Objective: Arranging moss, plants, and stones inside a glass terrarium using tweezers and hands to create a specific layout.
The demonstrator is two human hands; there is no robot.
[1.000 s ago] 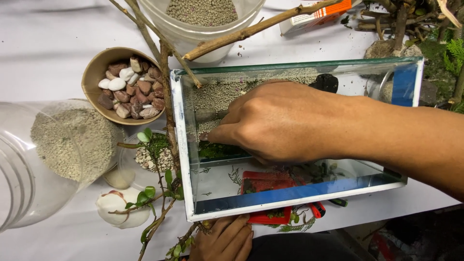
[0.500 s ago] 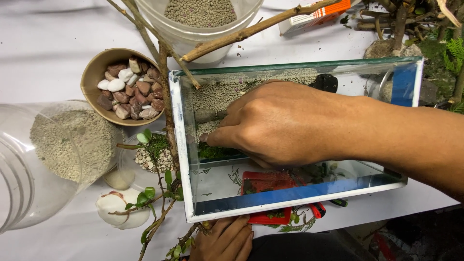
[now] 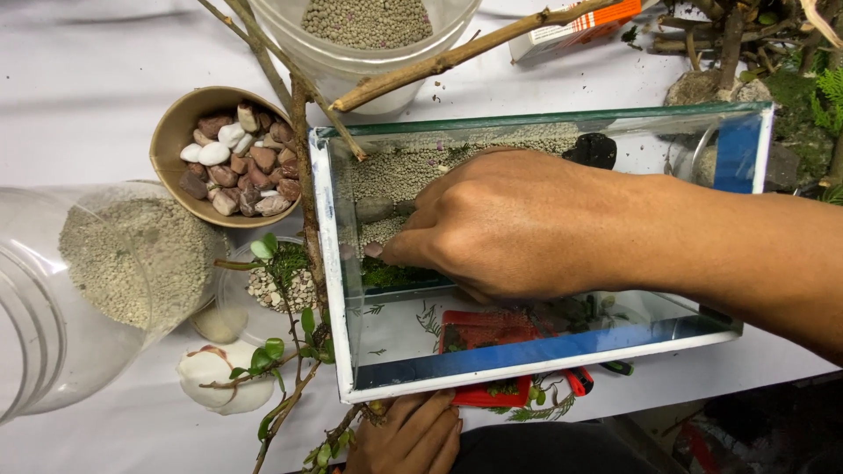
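At the near edge, the left hand [image 3: 411, 436] rests just below the glass tank's [image 3: 337, 290] white-framed front corner, fingers curled loosely together against the table; whether it grips anything cannot be told. Beside it a leafy twig [image 3: 285, 351] lies across a white shell-like stone [image 3: 219, 377], and a red tool [image 3: 487, 393] shows under the tank.

Inside the tank, the right hand [image 3: 509, 224] reaches in from the right, knuckles up, fingers bent and drawn close together, the fingertips [image 3: 376, 250] pressing down where green moss [image 3: 386, 276] meets the grey gravel substrate [image 3: 395, 171]. What lies under the palm is hidden. A small black object [image 3: 593, 149] sits on the gravel near the tank's far wall.

To the left, a clear plastic jar [image 3: 97, 281] lies on its side with the same grey gravel in it. Farther off stands a brown bowl [image 3: 171, 132] of red and white pebbles [image 3: 237, 158], then a white tub [image 3: 351, 66] of gravel with bare branches [image 3: 439, 61] across it.
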